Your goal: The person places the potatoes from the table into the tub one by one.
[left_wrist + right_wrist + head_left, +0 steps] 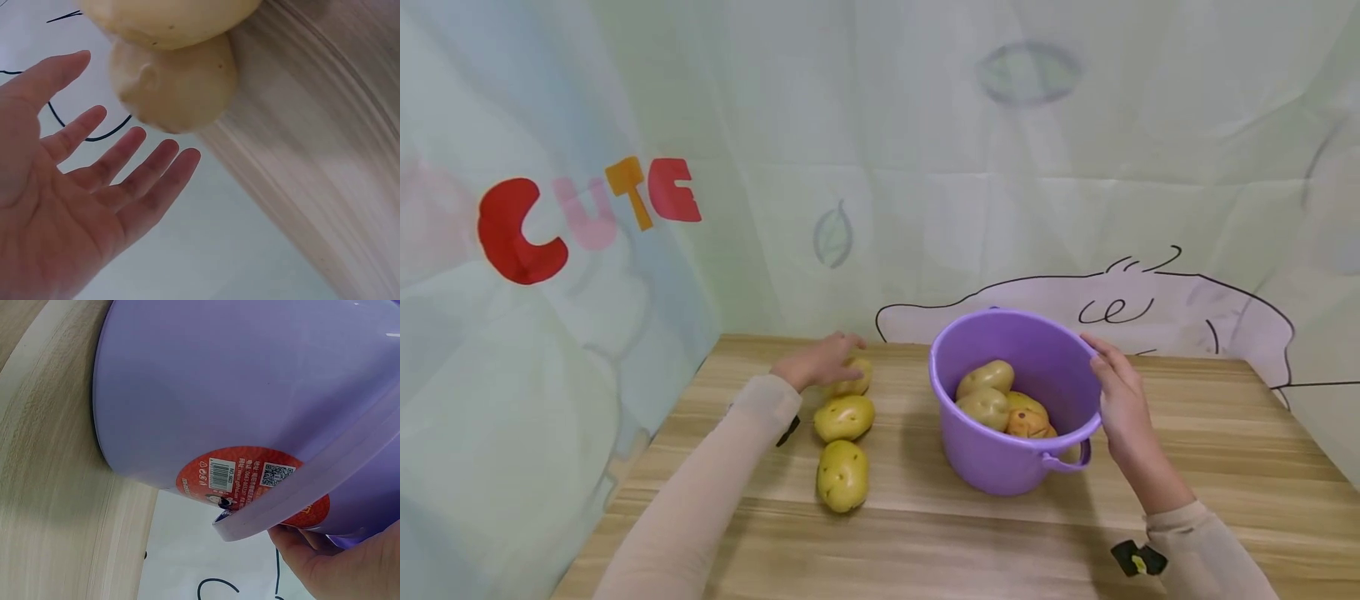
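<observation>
My left hand (820, 360) is over the farthest potato (859, 379) of a row on the table's left side. Its fingers are spread and loosely bent in the left wrist view, with a gap between them and the rounded end of a potato (178, 87). Nearer to me lie a second yellow potato (844, 417) and a third potato (842, 477). At the right, my right hand (1123, 400) grips the rim of a purple bucket (992, 462). Several potatoes (985, 408) lie inside, along with an orange-brown piece (1028, 422). The bucket's far inner bottom is partly hidden.
The wood-grain table (910, 550) ends at a printed cloth backdrop (917, 217), with another cloth wall at the left bearing coloured letters (523, 233). The bucket's handle (312, 475) hangs down across a red label (240, 472).
</observation>
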`<move>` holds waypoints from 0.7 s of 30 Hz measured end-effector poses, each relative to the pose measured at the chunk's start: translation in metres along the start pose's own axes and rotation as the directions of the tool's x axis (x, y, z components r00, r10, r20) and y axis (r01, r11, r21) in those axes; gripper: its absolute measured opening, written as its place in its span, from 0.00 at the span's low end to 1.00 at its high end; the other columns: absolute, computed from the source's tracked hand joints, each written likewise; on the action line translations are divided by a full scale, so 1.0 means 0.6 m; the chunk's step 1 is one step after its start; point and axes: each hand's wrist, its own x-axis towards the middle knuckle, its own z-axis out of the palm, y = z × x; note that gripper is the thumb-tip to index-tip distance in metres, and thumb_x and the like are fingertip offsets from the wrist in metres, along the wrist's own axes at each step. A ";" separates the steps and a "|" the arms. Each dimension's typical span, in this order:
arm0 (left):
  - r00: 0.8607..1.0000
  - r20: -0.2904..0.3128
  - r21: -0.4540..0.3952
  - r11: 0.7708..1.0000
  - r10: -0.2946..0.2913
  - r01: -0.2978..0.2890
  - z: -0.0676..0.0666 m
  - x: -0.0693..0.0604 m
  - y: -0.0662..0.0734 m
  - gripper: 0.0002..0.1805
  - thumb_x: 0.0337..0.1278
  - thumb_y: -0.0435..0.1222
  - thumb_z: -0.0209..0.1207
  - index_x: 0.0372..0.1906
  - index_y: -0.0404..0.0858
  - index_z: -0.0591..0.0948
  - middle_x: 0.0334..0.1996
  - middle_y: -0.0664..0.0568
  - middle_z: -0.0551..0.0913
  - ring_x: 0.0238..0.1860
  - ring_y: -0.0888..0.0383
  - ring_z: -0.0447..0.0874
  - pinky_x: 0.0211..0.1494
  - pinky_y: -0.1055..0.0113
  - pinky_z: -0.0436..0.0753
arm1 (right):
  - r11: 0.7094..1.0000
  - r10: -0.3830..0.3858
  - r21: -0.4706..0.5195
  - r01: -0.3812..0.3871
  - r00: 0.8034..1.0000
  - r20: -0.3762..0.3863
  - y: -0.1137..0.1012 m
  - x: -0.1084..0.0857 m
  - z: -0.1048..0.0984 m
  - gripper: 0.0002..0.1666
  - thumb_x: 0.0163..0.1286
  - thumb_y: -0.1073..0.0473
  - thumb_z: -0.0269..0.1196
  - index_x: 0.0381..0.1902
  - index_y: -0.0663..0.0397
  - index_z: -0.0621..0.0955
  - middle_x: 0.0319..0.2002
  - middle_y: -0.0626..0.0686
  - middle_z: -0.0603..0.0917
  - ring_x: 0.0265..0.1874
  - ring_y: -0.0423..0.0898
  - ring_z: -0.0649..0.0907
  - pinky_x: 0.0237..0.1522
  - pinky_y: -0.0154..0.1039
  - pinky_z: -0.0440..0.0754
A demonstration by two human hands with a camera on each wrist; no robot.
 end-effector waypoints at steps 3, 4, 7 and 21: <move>1.000 0.002 -0.002 1.000 -0.007 0.007 0.005 0.000 -0.002 0.31 0.70 0.43 0.59 0.71 0.36 0.68 0.66 0.35 0.68 0.65 0.41 0.69 0.66 0.45 0.70 | 1.000 0.006 0.004 -0.006 1.000 0.005 0.000 0.000 0.000 0.29 0.83 0.55 0.35 0.76 0.60 0.61 0.71 0.62 0.65 0.61 0.50 0.68 0.60 0.42 0.66; 1.000 0.002 -0.008 1.000 -0.006 0.006 0.006 0.001 -0.002 0.31 0.70 0.43 0.59 0.71 0.35 0.68 0.66 0.35 0.68 0.65 0.41 0.70 0.66 0.45 0.70 | 1.000 0.007 0.007 -0.007 1.000 0.006 0.000 0.000 0.000 0.29 0.83 0.55 0.35 0.76 0.60 0.60 0.71 0.62 0.65 0.61 0.50 0.68 0.60 0.43 0.66; 1.000 -0.002 -0.010 1.000 0.001 -0.001 0.010 0.003 -0.003 0.30 0.69 0.43 0.59 0.70 0.35 0.68 0.66 0.35 0.69 0.65 0.41 0.69 0.66 0.46 0.70 | 1.000 0.008 0.009 -0.008 1.000 0.010 -0.001 -0.001 0.000 0.29 0.83 0.55 0.35 0.76 0.60 0.60 0.71 0.62 0.64 0.61 0.50 0.68 0.61 0.43 0.65; 1.000 0.016 0.022 0.999 0.023 -0.023 0.030 0.016 -0.011 0.33 0.66 0.41 0.62 0.70 0.33 0.67 0.67 0.38 0.70 0.66 0.44 0.68 0.67 0.48 0.69 | 1.000 0.000 0.027 0.000 1.000 -0.005 -0.002 -0.001 0.001 0.29 0.83 0.56 0.36 0.75 0.61 0.62 0.69 0.61 0.67 0.59 0.48 0.70 0.58 0.40 0.66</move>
